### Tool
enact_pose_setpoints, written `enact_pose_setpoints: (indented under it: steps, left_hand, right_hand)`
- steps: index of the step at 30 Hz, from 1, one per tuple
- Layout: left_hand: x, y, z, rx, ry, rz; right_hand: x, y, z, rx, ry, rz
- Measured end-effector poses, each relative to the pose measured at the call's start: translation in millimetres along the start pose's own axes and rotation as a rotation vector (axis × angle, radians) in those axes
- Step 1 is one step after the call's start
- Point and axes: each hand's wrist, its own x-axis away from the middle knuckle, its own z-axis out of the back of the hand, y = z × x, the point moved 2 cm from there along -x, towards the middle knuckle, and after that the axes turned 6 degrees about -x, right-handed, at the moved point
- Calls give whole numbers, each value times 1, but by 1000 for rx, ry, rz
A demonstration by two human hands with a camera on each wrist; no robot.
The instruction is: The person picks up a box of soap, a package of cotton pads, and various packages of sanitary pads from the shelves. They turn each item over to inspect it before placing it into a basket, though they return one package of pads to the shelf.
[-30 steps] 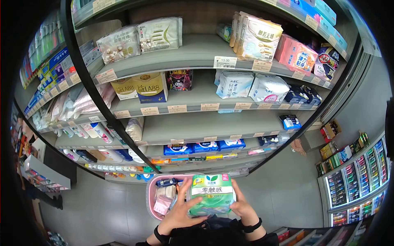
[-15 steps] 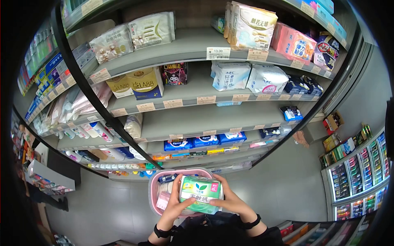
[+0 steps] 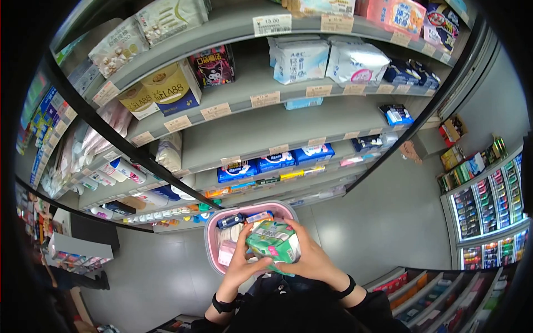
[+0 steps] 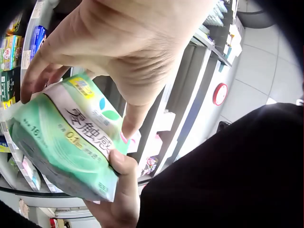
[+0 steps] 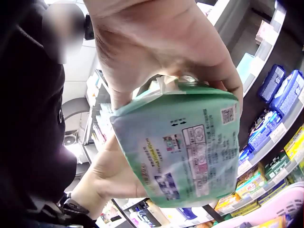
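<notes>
Green, glossy soft-plastic pack, boxy, w/ crinkled edges (image 3: 273,242), at 6 o'clock; L hand (image 3: 242,271) & R hand (image 3: 315,260) part-open, fingers curved round its sides. Beyond, approx. 6–7 o'clock: pink rounded plastic basket (image 3: 210,238), several pkgs in, green one out. Long grey flat shelves (image 3: 244,133), 12 o'clock, part-stocked.

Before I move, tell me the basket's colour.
The basket is pink; it shows best in the head view.
</notes>
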Motion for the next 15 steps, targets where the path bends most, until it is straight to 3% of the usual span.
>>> enact_pose_setpoints:
  steps: [2, 5, 9, 10, 12, 15]
  left_hand:
    - [-1, -1, -5, -17, 3, 9]
    - [-8, -6, -9, -366, -9, -153]
    - [-24, 5, -7, -92, 16, 2]
    - [-31, 13, -6, -94, 6, 2]
    - [-46, 27, 9, -93, 90, -2]
    - [-79, 44, 31, -160, 284, -163]
  right_hand:
    - [1, -5, -3, 120, 24, -19]
    - [6, -6, -6, 162, -21, -21]
    - [13, -10, -3, 159, 64, 119]
    - [15, -6, -1, 36, 96, 132]
    - [18, 1, 5, -84, 134, 148]
    - [28, 8, 23, -203, 204, 25]
